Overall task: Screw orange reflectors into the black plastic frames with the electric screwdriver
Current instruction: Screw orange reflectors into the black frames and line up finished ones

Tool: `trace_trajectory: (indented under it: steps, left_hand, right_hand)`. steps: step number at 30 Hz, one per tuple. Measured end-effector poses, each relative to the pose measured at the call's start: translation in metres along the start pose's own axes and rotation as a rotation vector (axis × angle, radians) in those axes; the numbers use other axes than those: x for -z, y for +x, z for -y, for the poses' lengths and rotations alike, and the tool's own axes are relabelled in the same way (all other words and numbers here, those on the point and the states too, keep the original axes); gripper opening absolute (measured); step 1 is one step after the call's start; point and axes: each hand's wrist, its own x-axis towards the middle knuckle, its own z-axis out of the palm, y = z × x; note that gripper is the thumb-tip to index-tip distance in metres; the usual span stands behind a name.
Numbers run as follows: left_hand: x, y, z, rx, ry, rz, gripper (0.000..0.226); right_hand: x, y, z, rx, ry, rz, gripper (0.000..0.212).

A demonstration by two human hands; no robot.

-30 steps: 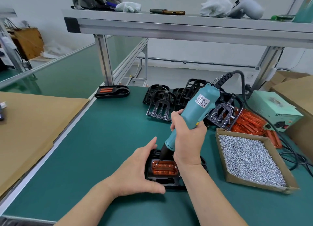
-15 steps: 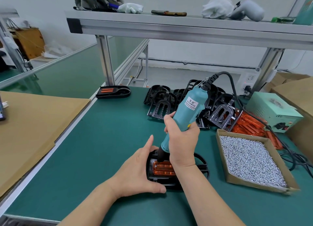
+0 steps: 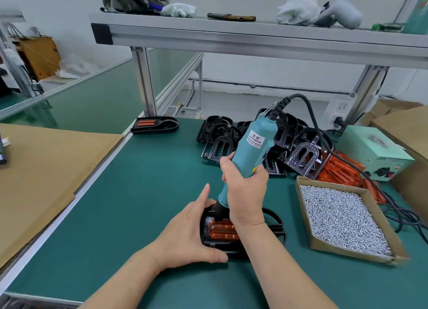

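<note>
A box of screws (image 3: pixel 347 253) sits right of my frame (image 3: pixel 274 223) on the surface (image 3: pixel 143 192), with spare frames (image 3: pixel 220 144) and loose reflectors (image 3: pixel 340 172) behind (the cord (image 3: pixel 312 114) trails over them). My left hand (image 3: pixel 190 237) clasps the frame's left end. My right hand (image 3: pixel 245 192) grips the tilted screwdriver (image 3: pixel 252 146), its tip on the reflector (image 3: pixel 223 231).

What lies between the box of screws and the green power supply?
In the head view, a heap of loose orange reflectors lies there, with a black cable running across it.

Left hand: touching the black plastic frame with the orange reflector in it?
Touching. The head view shows the left hand wrapped round the left end of the black plastic frame, thumb lying along its near edge, no gap visible.
</note>
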Motion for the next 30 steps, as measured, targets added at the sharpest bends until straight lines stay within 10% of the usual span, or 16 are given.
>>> trace_trajectory:
  steps: [30]
  left_hand:
    - [-0.002,0.000,-0.003,0.014,-0.035,-0.007,0.136]
  right_hand:
    - [0.023,0.012,0.028,0.074,0.109,-0.101,0.016]
